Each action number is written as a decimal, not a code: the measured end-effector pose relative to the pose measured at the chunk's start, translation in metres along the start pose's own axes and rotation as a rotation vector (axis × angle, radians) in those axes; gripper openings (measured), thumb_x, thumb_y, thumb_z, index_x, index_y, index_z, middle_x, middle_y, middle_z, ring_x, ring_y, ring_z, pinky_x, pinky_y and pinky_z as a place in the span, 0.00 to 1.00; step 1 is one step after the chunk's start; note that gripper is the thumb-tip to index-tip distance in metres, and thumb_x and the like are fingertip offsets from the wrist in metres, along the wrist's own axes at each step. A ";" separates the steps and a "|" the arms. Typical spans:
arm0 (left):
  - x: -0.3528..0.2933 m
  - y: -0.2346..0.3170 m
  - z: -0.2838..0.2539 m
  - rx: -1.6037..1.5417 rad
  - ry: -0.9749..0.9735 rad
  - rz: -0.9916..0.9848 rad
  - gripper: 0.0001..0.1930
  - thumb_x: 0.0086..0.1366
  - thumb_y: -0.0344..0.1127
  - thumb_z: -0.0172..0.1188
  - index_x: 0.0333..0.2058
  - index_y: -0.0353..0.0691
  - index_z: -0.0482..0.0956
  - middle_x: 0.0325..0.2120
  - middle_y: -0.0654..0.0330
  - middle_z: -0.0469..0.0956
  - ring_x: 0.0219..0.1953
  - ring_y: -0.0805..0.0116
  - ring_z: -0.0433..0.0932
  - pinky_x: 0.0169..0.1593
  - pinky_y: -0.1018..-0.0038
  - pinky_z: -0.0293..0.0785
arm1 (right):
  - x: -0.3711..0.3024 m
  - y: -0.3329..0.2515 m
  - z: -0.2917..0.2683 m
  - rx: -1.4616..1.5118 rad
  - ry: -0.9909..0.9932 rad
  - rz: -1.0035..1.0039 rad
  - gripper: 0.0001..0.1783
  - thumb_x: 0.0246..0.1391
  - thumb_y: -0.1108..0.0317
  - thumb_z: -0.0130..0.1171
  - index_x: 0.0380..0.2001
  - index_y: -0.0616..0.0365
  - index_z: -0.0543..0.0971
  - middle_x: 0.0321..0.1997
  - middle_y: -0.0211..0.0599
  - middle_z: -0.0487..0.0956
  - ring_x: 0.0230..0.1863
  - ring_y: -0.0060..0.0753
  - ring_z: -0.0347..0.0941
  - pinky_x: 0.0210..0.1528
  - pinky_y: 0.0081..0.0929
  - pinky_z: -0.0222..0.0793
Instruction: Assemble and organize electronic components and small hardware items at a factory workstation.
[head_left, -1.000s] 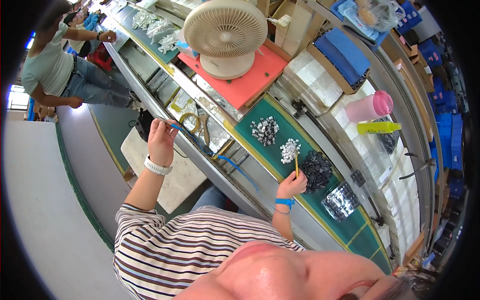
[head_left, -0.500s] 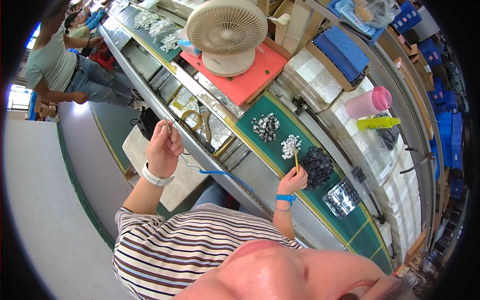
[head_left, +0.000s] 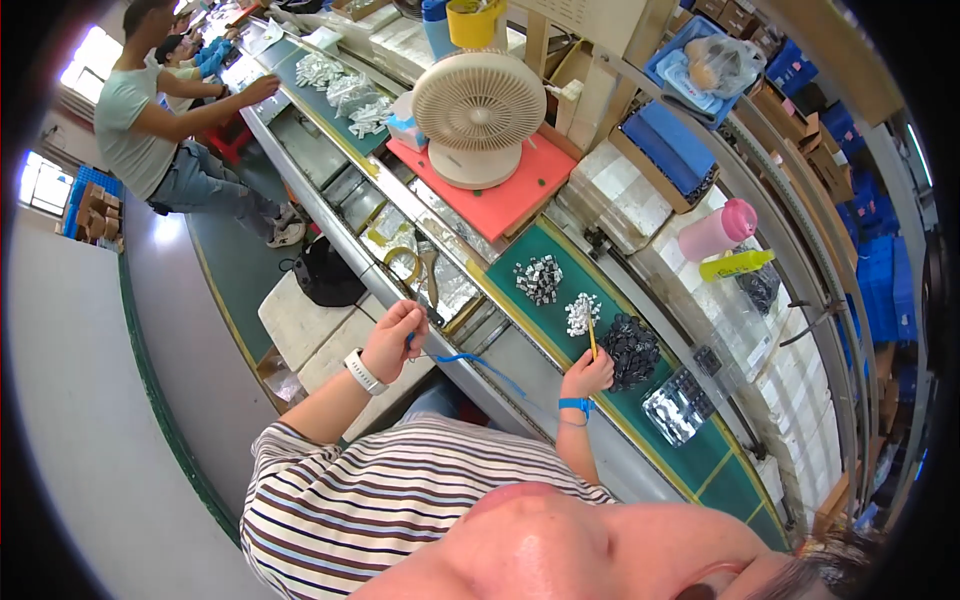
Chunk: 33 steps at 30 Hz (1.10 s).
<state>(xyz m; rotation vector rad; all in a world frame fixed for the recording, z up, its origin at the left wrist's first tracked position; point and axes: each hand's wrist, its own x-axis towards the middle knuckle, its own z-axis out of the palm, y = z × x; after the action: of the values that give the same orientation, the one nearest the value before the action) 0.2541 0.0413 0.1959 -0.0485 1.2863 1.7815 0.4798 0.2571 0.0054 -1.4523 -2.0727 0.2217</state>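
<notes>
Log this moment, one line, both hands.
left hand: holding blue cord | right hand: holding yellow tool, tip at white pieces | black pieces: beside right hand

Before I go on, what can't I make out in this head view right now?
All in the head view:
Left hand: what it pinches, hidden by its own fingers.
Yellow tool in the right hand: whether its tip touches the white pieces, too small.
Black pile: lower pieces, covered by those on top.
Clear pack: its contents, obscured by glare.

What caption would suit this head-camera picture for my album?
Right hand with a yellow tool by white parts, left hand holding a blue cord.
</notes>
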 end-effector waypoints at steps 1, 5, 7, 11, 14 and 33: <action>-0.005 -0.003 -0.005 0.083 0.043 -0.030 0.05 0.62 0.36 0.46 0.34 0.43 0.66 0.22 0.66 0.66 0.18 0.80 0.59 0.18 0.84 0.55 | -0.001 0.001 -0.001 0.005 0.005 -0.009 0.11 0.50 0.63 0.49 0.36 0.52 0.71 0.35 0.35 0.69 0.38 0.43 0.64 0.37 0.41 0.54; -0.005 -0.009 -0.052 0.375 0.149 0.009 0.04 0.62 0.37 0.46 0.33 0.44 0.65 0.25 0.64 0.71 0.16 0.79 0.61 0.16 0.83 0.56 | 0.001 0.001 0.001 0.004 -0.012 0.012 0.10 0.50 0.63 0.48 0.36 0.52 0.70 0.36 0.36 0.69 0.39 0.44 0.64 0.38 0.42 0.54; -0.001 -0.004 -0.095 0.466 0.269 -0.011 0.05 0.61 0.38 0.46 0.32 0.44 0.65 0.24 0.63 0.71 0.16 0.78 0.61 0.16 0.82 0.56 | 0.002 0.001 0.000 0.024 -0.031 0.024 0.11 0.50 0.63 0.48 0.37 0.53 0.70 0.36 0.37 0.69 0.39 0.43 0.64 0.38 0.42 0.54; 0.003 -0.013 -0.215 0.546 0.567 -0.098 0.07 0.60 0.39 0.45 0.32 0.43 0.66 0.22 0.60 0.72 0.13 0.76 0.61 0.14 0.79 0.57 | 0.003 -0.005 -0.016 0.069 0.002 0.020 0.11 0.50 0.62 0.47 0.36 0.56 0.70 0.34 0.38 0.70 0.39 0.44 0.64 0.38 0.41 0.54; 0.000 -0.032 -0.279 0.683 0.651 -0.129 0.09 0.58 0.40 0.46 0.31 0.40 0.67 0.22 0.58 0.73 0.11 0.73 0.63 0.13 0.75 0.58 | 0.003 -0.011 -0.033 0.127 0.005 0.033 0.11 0.51 0.62 0.47 0.35 0.57 0.70 0.32 0.39 0.70 0.37 0.45 0.65 0.38 0.41 0.55; 0.003 -0.078 -0.264 0.989 0.303 -0.383 0.16 0.60 0.45 0.40 0.38 0.38 0.64 0.28 0.56 0.74 0.20 0.68 0.70 0.22 0.72 0.70 | -0.019 -0.040 -0.058 0.629 -0.094 0.291 0.10 0.53 0.65 0.46 0.32 0.62 0.71 0.23 0.40 0.73 0.24 0.34 0.68 0.26 0.32 0.61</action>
<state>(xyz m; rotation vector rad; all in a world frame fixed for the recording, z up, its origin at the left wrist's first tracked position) 0.1877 -0.1568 0.0164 -0.0041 2.0873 0.7025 0.4840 0.2128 0.0638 -1.3392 -1.6261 0.9764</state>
